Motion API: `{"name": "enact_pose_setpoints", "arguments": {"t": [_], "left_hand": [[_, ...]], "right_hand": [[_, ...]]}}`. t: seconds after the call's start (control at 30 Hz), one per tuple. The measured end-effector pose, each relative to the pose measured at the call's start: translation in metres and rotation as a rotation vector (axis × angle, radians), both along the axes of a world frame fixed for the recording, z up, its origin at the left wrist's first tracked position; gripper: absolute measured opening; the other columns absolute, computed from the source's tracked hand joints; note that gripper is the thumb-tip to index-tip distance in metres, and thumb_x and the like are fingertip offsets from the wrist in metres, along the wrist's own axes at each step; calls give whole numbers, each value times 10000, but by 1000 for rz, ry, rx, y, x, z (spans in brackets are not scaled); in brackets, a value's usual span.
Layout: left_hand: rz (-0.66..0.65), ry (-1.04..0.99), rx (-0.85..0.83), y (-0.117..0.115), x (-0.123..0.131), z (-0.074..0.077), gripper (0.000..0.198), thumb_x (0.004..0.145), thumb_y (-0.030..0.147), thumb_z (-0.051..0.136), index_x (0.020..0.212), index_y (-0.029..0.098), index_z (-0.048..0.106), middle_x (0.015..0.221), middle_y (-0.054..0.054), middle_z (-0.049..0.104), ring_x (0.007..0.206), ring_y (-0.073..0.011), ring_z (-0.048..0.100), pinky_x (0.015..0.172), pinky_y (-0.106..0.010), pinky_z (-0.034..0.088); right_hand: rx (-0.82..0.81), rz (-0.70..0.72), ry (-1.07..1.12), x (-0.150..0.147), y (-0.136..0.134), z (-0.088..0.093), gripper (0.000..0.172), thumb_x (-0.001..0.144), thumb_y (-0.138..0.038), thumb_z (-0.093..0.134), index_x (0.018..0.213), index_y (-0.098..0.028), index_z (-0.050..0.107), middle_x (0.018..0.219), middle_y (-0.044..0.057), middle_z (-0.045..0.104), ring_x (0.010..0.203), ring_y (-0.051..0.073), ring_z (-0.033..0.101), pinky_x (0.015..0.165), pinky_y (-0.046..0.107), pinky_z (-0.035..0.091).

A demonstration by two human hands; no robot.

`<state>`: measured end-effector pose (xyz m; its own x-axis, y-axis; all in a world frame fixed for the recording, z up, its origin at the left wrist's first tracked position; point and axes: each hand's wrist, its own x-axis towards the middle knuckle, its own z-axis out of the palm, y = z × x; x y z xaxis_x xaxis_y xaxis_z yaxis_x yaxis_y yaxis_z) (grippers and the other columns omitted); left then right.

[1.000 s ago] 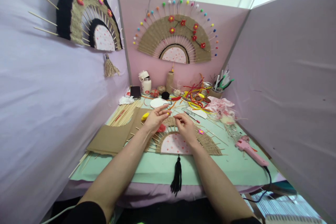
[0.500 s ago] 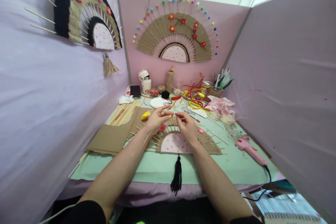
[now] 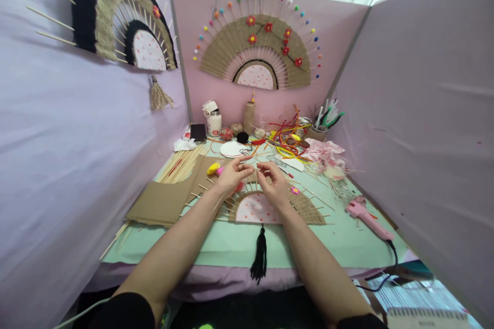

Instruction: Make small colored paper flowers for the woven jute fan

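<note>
Both hands hover over a woven half-round fan [image 3: 309, 206], whose centre is a white half-disc with pink dots [image 3: 255, 209]. My left hand [image 3: 232, 176] has its thumb and a finger drawn together in a pinch, with the index finger stretched out above. Facing it, my right hand [image 3: 273, 185] is curled with thumb against fingers; the fingertips of the two hands nearly meet. Whatever they pinch is too small or hidden to make out. A pink flower [image 3: 295, 190] sits on the fan, and a black tassel [image 3: 259, 257] hangs below it. Beside my left hand lies a yellow lump [image 3: 213, 168].
Cardboard [image 3: 160, 203] and thin sticks [image 3: 181, 164] lie at left. A pink glue gun [image 3: 368, 218] with its cord rests at right. Coloured pipe cleaners [image 3: 287, 139], a white bottle [image 3: 213, 121] and yarn balls stand behind. Finished fans [image 3: 227, 49] hang on the partitions.
The view has shifted slightly. A small yellow speck at my left fingertips no longer shows. Both hands keep almost the same place and pose.
</note>
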<state>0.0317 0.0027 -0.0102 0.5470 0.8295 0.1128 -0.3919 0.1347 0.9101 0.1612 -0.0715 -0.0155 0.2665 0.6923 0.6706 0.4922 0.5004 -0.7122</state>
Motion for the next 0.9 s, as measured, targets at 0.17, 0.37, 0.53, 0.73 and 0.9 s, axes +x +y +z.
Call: {"name": "enact_pose_setpoints", "arguments": {"t": [0.17, 0.37, 0.53, 0.73, 0.9], "left_hand": [[47, -32, -47, 1, 1, 1, 497, 637, 335, 809, 1058, 148, 621, 651, 46, 602, 624, -65, 574, 676, -207, 419], [-5, 15, -2, -3, 1, 0, 590, 623, 297, 824, 1141, 159, 577, 742, 6, 668, 711, -112, 634, 747, -255, 461], [-4, 18, -24, -5, 2, 2, 571, 621, 315, 824, 1112, 146, 587, 709, 10, 657, 670, -107, 625, 726, -255, 474], [11, 24, -40, -5, 3, 3, 623, 612, 336, 827, 1146, 142, 570, 724, -2, 670, 678, -115, 629, 703, -250, 465], [9, 14, 10, -4, 3, -1, 605, 625, 332, 820, 1146, 171, 558, 702, 41, 604, 584, -62, 542, 591, -197, 399]], "right_hand": [[-8, -22, 14, 0, 0, 1, 137, 842, -249, 535, 936, -218, 630, 908, 47, 617, 804, 160, 583, 697, 304, 507], [-7, 9, -11, 1, 2, -2, 142, 840, -273, 555, 949, -218, 629, 939, 57, 618, 793, 158, 585, 678, 302, 508], [2, 43, -55, 1, 2, -4, 170, 841, -273, 564, 990, -225, 630, 983, 60, 617, 821, 159, 587, 681, 300, 514], [2, 58, -69, 1, 3, -5, 174, 850, -263, 556, 1001, -227, 635, 1017, 69, 613, 862, 165, 589, 679, 294, 516], [-10, 43, -65, 1, 3, -4, 168, 850, -272, 550, 984, -221, 637, 1005, 68, 613, 830, 159, 585, 673, 292, 509]]}}
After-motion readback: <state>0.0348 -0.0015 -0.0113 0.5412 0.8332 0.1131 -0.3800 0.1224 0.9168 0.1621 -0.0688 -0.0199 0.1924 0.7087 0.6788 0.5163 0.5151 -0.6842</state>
